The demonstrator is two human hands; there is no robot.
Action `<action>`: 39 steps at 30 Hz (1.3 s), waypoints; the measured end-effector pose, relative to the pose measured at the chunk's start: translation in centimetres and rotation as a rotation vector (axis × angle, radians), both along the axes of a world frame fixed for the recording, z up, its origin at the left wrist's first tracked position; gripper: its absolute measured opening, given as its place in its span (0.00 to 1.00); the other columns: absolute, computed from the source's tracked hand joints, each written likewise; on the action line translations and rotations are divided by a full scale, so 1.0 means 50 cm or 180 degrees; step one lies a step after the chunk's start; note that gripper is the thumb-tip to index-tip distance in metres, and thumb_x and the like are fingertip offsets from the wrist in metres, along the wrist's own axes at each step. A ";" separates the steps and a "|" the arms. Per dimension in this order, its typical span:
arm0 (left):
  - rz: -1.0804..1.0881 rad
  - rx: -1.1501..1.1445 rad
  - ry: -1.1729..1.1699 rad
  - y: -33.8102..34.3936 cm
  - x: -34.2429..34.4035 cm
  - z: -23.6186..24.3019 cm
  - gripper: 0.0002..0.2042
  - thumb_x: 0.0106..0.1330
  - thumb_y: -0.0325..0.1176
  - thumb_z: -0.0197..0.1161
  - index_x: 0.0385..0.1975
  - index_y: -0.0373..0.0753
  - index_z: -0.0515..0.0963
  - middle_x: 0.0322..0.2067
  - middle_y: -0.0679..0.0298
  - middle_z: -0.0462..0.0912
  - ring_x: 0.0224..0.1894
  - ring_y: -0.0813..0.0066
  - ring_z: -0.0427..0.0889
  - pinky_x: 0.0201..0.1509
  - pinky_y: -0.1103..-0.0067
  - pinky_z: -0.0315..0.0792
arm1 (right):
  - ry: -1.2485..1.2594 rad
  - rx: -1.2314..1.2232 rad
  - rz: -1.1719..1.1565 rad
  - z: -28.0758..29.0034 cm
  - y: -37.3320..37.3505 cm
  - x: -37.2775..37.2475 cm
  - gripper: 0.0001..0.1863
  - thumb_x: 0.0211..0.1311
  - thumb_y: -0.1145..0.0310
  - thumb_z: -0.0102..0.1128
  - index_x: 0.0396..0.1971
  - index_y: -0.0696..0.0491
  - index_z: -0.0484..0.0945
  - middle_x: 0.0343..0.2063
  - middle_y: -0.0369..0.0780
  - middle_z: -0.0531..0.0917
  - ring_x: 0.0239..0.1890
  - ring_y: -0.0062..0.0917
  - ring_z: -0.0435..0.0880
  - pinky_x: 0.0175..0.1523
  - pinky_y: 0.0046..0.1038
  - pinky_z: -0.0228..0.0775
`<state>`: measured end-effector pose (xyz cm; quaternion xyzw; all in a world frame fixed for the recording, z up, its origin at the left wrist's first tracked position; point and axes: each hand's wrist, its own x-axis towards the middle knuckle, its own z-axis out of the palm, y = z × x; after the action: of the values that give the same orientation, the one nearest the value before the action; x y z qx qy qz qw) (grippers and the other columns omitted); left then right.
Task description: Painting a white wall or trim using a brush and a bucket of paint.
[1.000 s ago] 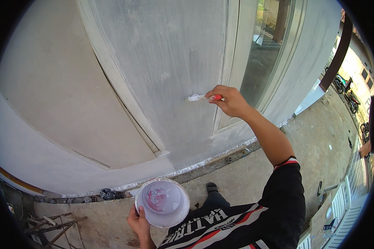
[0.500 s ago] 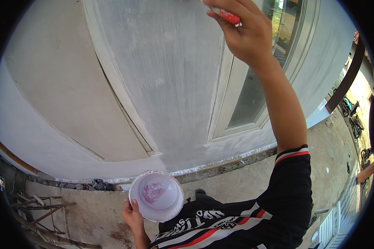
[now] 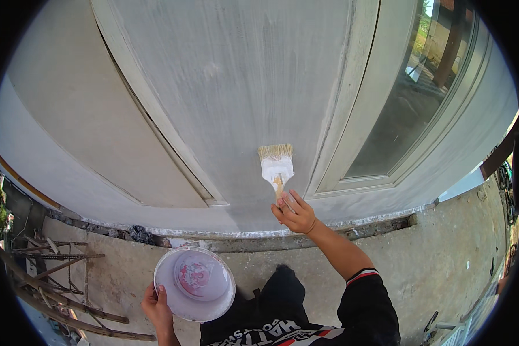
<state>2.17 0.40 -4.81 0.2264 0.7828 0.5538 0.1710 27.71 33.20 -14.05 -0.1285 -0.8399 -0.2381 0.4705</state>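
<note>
My right hand (image 3: 294,213) grips the handle of a wide, flat paintbrush (image 3: 277,167), its pale bristles pointing up in front of the wall. The brush's white-coated part and handle show; whether the bristles touch the wall I cannot tell. Streaky grey-white paint covers the wall panel (image 3: 242,75) behind it. At lower left, my left hand (image 3: 157,305) holds a white bucket (image 3: 219,288) by its rim, thumb over the edge. Whitish paint with a pinkish-red patch shows inside it.
A beige door (image 3: 81,115) stands left of the panel and a framed glass window (image 3: 398,132) right of it. A narrow gutter (image 3: 248,242) runs along the wall's foot. Wooden poles forming a rack (image 3: 69,282) lie at lower left on the concrete floor (image 3: 432,259).
My right hand has come down from high on the wall, bringing the brush to the panel's lower part. The bucket in my left hand has shifted slightly left and down in view.
</note>
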 end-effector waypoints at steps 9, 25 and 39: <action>0.0073 -0.0189 0.0275 0.017 -0.015 -0.050 0.13 0.62 0.24 0.53 0.44 0.24 0.72 0.36 0.59 0.79 0.36 0.79 0.75 0.43 0.83 0.68 | -0.0289 -0.0906 0.0169 -0.252 -0.080 0.019 0.11 0.47 0.69 0.58 0.34 0.51 0.77 0.35 0.37 0.74 0.46 0.29 0.77 0.55 0.37 0.69; -0.0170 0.0412 -0.0161 0.039 0.008 0.086 0.13 0.62 0.24 0.52 0.45 0.25 0.72 0.35 0.58 0.80 0.35 0.78 0.76 0.41 0.83 0.69 | 0.0058 -0.2307 0.0590 0.279 0.013 0.039 0.07 0.49 0.74 0.60 0.30 0.53 0.76 0.25 0.37 0.77 0.29 0.29 0.78 0.30 0.26 0.71; -0.0383 0.0305 -0.0040 0.036 -0.010 0.169 0.12 0.59 0.23 0.56 0.42 0.26 0.74 0.32 0.60 0.81 0.33 0.80 0.76 0.39 0.83 0.69 | 0.0281 -0.0686 0.0076 1.043 -0.061 0.048 0.09 0.51 0.70 0.63 0.34 0.53 0.79 0.30 0.37 0.82 0.32 0.23 0.81 0.35 0.21 0.74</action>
<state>1.69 2.21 3.66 0.2774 0.7392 0.5809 0.1979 30.10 30.14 38.09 -0.1788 -0.8405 -0.1349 0.4933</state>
